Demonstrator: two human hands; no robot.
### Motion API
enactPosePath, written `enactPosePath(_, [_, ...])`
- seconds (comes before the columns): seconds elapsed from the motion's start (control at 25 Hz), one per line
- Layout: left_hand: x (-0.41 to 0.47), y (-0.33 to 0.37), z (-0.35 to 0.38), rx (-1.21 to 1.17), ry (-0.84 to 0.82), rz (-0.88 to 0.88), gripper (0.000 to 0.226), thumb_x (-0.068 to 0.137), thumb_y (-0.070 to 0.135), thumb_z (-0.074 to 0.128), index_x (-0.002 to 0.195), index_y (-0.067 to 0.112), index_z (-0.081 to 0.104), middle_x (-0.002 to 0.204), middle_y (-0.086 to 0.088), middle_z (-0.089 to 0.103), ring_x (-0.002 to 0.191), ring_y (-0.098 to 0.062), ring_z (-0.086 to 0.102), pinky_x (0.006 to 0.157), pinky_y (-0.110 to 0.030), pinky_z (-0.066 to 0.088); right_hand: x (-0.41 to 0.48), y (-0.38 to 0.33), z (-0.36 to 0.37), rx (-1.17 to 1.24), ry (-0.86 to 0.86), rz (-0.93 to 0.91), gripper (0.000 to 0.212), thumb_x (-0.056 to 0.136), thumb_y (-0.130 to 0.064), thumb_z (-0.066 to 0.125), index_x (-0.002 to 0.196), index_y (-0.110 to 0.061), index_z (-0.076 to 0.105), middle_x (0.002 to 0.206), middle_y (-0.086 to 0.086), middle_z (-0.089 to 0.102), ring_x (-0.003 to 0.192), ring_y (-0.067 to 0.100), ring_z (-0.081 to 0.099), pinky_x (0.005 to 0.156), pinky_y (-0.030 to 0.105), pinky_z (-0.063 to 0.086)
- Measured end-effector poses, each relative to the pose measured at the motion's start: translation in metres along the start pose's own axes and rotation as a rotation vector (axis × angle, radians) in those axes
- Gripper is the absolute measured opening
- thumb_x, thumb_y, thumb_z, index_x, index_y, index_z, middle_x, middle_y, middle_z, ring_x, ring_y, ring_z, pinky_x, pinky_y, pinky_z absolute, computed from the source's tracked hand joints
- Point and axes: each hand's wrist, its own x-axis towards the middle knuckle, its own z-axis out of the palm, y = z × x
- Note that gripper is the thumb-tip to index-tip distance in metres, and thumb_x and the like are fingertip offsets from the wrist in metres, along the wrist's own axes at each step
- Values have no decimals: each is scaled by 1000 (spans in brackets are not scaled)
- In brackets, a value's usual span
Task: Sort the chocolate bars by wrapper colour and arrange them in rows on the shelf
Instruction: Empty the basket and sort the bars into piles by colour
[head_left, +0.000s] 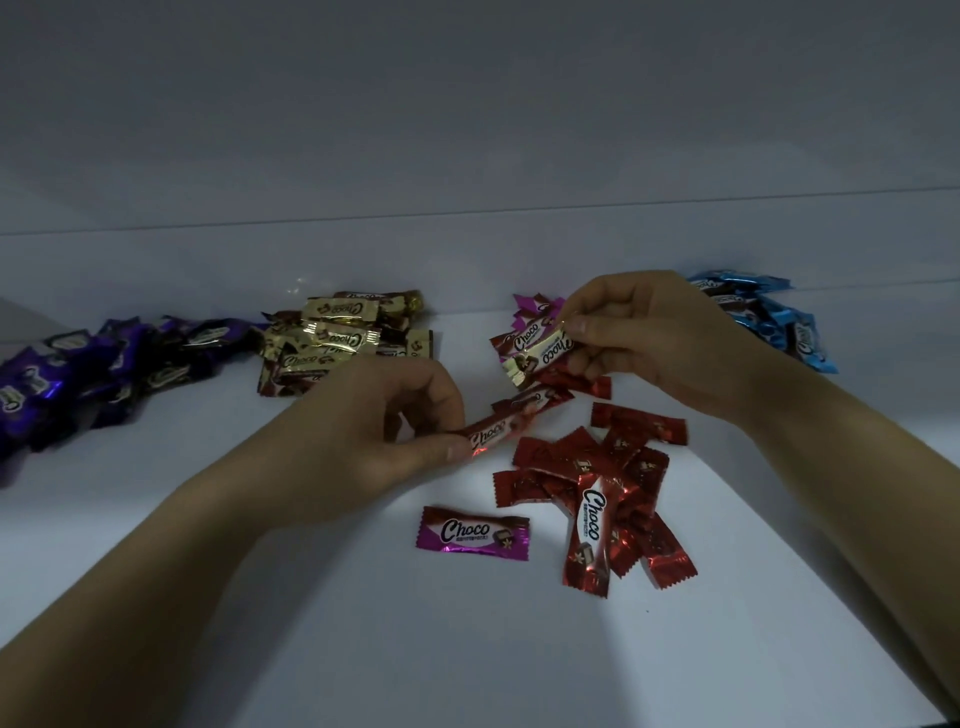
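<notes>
Head view. Crinkled foil wrappers, flat oblongs with crimped ends, glossy against the smooth white shelf (311, 649).

Your left hand (363, 431) pinches a red bar (511, 421) by one end, between thumb and curled fingers. Your right hand (654, 343), fingers curled, grips a gold bar (537, 358) just above the loose red pile (623, 467).

One magenta bar (471, 532) lies flat, alone, near the red heap. Gold pile (332, 343) sits centre-left, purple pile (104, 374) far left, blue pile (774, 322) behind your right wrist.
</notes>
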Motion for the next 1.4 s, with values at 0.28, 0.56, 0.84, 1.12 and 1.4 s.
enactPosePath(0.28, [-4, -21, -45, -280, 243, -280, 8, 85, 8, 76, 84, 13, 70, 79, -8, 76, 75, -22, 72, 78, -37, 55, -2, -2, 16, 81, 37, 51, 17, 89, 0, 65, 105, -2, 66, 91, 21, 74, 82, 30, 75, 71, 28, 62])
enactPosePath(0.56, [-11, -60, -65, -28, 453, -562, 10, 80, 19, 83, 80, 18, 73, 70, 1, 75, 66, -12, 67, 72, -34, 54, 56, -40, 81, 9, 22, 49, 16, 90, 2, 69, 105, 1, 65, 87, 20, 76, 79, 28, 77, 70, 29, 63])
enactPosePath(0.84, [-7, -57, -58, 237, 473, -522, 20, 80, 35, 82, 74, 23, 67, 70, 6, 72, 70, -8, 66, 59, -23, 43, 101, -35, 128, -442, 126, 2, 28, 78, -29, 86, 90, -16, 64, 76, 3, 73, 52, 8, 67, 41, 15, 43])
enactPosePath(1.12, [-6, -28, -42, 295, 418, -186, 15, 87, 32, 72, 76, 28, 62, 66, 10, 65, 64, -4, 60, 55, -12, 42, 41, -48, 57, -566, 122, -156, 17, 89, -37, 73, 95, -23, 66, 62, -6, 69, 50, 3, 60, 55, 22, 49])
enactPosePath(1.4, [-7, 17, 14, 224, 6, 38, 10, 86, 47, 64, 85, 37, 65, 76, 18, 61, 82, -2, 59, 71, -14, 44, -33, -26, -13, -780, -352, -66, 13, 89, -23, 70, 98, -32, 74, 84, -8, 74, 76, 12, 70, 70, 33, 57])
